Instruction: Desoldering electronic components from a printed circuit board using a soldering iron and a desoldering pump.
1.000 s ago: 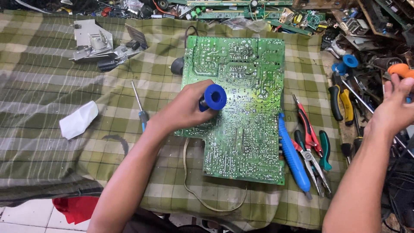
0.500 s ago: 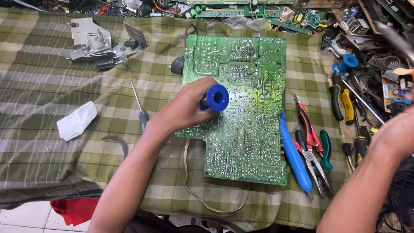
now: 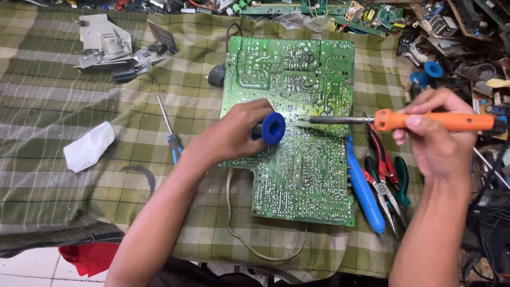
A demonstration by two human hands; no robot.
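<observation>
Left hand (image 3: pixel 234 133) grasps a blue plastic solder spool (image 3: pixel 273 128) over the green printed circuit board (image 3: pixel 313 175); right hand (image 3: pixel 438 135) grips an orange-handled soldering iron (image 3: pixel 425 121), tip at the board.

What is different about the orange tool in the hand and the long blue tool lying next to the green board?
The orange soldering iron is held in the right hand, lying sideways; the blue tool lies untouched on the checked cloth, pointing up and down the picture. The soldering iron's bare metal tip reaches over the green circuit board; the blue tool lies beside the board's right edge. Both are long and slim.
</observation>
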